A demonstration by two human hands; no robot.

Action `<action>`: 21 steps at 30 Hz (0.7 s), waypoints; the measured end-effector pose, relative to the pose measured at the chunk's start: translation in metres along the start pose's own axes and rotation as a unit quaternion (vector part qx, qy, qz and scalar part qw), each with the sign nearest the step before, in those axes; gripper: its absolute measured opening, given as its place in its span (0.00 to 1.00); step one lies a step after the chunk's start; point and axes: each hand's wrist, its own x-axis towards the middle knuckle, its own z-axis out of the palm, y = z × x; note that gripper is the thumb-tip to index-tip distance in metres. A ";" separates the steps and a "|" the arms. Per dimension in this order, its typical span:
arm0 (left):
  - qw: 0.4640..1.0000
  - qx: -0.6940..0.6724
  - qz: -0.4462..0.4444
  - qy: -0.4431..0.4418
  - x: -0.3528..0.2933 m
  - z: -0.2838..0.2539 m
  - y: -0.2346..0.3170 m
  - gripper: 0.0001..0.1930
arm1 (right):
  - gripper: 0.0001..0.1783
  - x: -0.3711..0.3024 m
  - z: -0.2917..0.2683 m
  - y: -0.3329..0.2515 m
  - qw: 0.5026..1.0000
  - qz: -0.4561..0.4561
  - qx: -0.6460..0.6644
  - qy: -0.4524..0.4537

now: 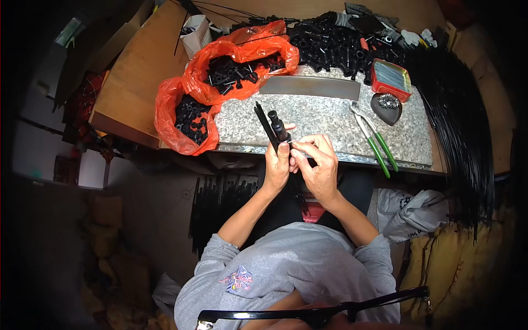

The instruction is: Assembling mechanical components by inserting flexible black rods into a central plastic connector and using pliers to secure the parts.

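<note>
Bare granite slab [324, 118] ahead; pliers [375, 140] right, orange bags [190, 104] left.

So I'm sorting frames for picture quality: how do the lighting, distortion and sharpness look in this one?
Head view: light falls mainly on the granite slab, where both hands stay readable, the left hand gripping a black rod assembly; the corners fall to black vignette; the slab's front edge bows from fisheye distortion; the orange plastic bag shows mild glare; the dark floor area at left is murky, detail lost.

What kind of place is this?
Probably a small assembly workshop: a speckled stone work slab, orange bags of black plastic parts, green-handled pliers, and bundled black rods.
</note>
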 end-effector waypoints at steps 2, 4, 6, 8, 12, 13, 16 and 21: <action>0.989 -0.132 -0.069 -0.005 -0.001 0.005 0.003 0.25 | 0.08 0.004 -0.010 0.006 0.998 -0.014 0.043 -0.039; 0.986 -0.147 -0.082 -0.014 -0.004 0.003 -0.002 0.24 | 0.11 0.008 -0.021 0.000 0.999 -0.025 0.039 -0.024; 0.981 -0.166 -0.100 -0.034 -0.006 0.003 -0.007 0.24 | 0.16 0.016 -0.027 -0.011 0.999 -0.042 0.034 0.002; 0.982 -0.153 -0.103 -0.028 -0.007 0.007 -0.007 0.24 | 0.16 0.020 -0.026 -0.012 0.999 -0.030 0.027 -0.021; 0.986 -0.126 -0.104 -0.024 -0.007 0.006 -0.007 0.24 | 0.15 0.020 -0.022 -0.011 0.997 0.021 0.049 -0.052; 0.986 -0.127 -0.104 -0.023 -0.008 0.005 -0.008 0.24 | 0.15 0.018 -0.021 -0.012 0.994 0.058 0.079 -0.055; 0.988 -0.117 -0.094 -0.029 -0.008 0.004 -0.009 0.23 | 0.13 0.014 -0.019 -0.016 0.985 0.113 0.121 -0.056; 0.983 -0.146 -0.116 0.003 -0.007 0.007 -0.006 0.23 | 0.10 0.009 -0.021 -0.008 0.942 0.174 0.282 -0.047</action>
